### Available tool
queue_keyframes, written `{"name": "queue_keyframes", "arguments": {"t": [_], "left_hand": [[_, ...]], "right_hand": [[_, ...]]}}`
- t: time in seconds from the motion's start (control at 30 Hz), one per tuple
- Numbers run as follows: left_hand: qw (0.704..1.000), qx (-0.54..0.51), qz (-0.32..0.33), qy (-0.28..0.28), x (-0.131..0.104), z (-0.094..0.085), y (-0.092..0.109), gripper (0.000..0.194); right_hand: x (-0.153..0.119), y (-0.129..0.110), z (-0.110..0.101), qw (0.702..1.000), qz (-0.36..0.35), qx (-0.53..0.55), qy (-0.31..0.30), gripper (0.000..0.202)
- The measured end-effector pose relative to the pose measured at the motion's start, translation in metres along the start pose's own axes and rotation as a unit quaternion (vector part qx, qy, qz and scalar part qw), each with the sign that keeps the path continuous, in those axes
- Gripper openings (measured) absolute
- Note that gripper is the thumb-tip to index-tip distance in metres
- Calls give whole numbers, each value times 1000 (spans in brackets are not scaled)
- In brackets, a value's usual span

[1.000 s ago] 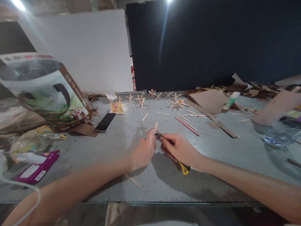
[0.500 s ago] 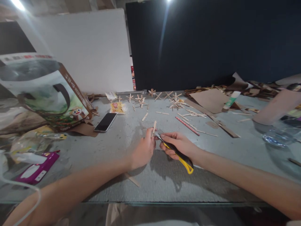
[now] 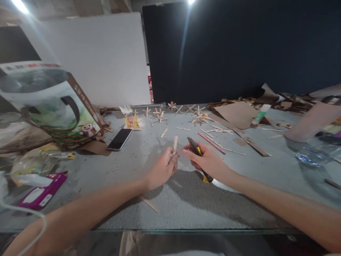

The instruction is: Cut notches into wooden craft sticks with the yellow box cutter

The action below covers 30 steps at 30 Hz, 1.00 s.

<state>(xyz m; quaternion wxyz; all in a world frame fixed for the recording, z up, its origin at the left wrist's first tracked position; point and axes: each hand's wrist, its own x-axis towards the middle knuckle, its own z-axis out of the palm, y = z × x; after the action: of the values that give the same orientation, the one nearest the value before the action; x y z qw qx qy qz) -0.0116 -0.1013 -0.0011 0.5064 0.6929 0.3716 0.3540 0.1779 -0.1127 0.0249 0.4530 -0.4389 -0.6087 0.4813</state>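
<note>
Grey table (image 3: 128,209), spanning the view. Black board (image 3: 239,53), upright behind its right part; white board (image 3: 90,57), upright behind its left. Printed bag (image 3: 50,103), picture of a cup on its front, at the far left. Brown sheet (image 3: 236,114), flat near the back right. Right hand (image 3: 206,161), closed around one black-and-yellow cutter (image 3: 193,145), its tip angled up and to the left. Left hand (image 3: 162,169), just beside the right, not touching it, fingers closed on one wooden stick. Purple device (image 3: 56,182), in front of the bag. Black-faced phone (image 3: 119,138), lying between bag and left hand. Green-and-white tube (image 3: 261,114), leaning by the brown sheet. Red patterned rod (image 3: 211,143), beyond the right hand. Wooden stick (image 3: 175,144), roughly upright above the left hand's fingers. Crossed sticks (image 3: 159,114), several, along the back.
</note>
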Motion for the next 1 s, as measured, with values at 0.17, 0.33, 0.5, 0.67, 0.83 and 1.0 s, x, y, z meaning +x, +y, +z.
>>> {"name": "queue_keyframes", "arguments": {"t": [0.17,0.33,0.5,0.67,0.83,1.0], "left_hand": [[995,63,12,-73,-2,-1,5,29],[990,122,19,-69,-3,-2,8,30],[991,113,8,-69,-2,-3,8,36],[992,94,25,-82,-3,-4,6,39],[996,30,28,-75,-4,-4,6,42],[998,-61,29,-19,-4,-3,6,46]], "right_hand": [[1,-2,2,993,-47,-105,4,42],[2,-3,1,999,-2,-48,-19,44],[5,1,-1,998,53,32,1,46],[5,2,-1,998,40,38,-16,46],[3,2,-1,999,24,35,-22,45],[3,5,-1,999,25,36,-14,50]]}}
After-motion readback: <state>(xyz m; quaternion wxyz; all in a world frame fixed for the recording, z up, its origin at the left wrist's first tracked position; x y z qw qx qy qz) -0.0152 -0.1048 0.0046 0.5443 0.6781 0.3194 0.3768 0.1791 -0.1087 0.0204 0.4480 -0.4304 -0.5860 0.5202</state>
